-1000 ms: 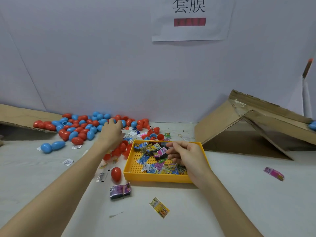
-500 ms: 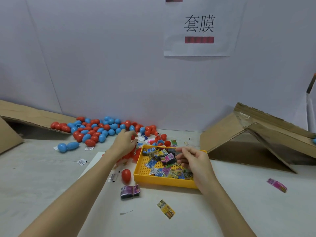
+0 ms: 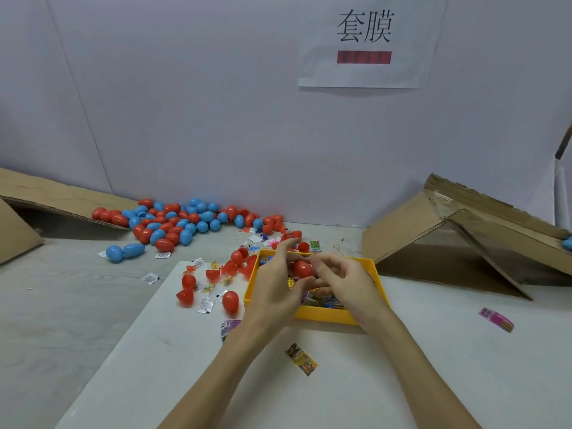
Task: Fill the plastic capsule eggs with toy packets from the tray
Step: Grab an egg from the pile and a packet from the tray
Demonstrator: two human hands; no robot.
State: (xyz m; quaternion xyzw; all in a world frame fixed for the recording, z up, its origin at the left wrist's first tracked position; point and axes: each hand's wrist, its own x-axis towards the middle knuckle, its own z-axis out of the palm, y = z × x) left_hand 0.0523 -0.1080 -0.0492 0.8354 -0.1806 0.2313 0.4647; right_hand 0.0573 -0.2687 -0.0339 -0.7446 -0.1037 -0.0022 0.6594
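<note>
- A pale wall stands behind the worktop (image 3: pixel 93 305), and a paper sign (image 3: pixel 365 41) with two black characters and a red bar hangs on it at 1 o'clock.
- Tilted cardboard pieces (image 3: pixel 448 236) lean at 3 o'clock and at 9 o'clock.
- A heap of red and blue capsule eggs (image 3: pixel 185 221) lies along the wall at 11 o'clock, with loose red halves and small packets scattered between it and the tray.
- The yellow tray (image 3: pixel 325 315) sits mid-worktop, just at 12 o'clock from my forearms, with colourful toy packets (image 3: pixel 322 300) inside.
- My left hand (image 3: pixel 275 289) holds a red capsule egg (image 3: pixel 301 269) over the tray, fingers curled round it.
- My right hand (image 3: pixel 349 283) is just beside the egg at its 3 o'clock; its fingers are bent, but I cannot tell what they hold.
- One whole red egg (image 3: pixel 230 301) stands at the tray's 9 o'clock.
- A yellow packet (image 3: pixel 303 360) lies at 6 o'clock of the tray, a pink packet (image 3: pixel 496 318) well apart at 3 o'clock.
</note>
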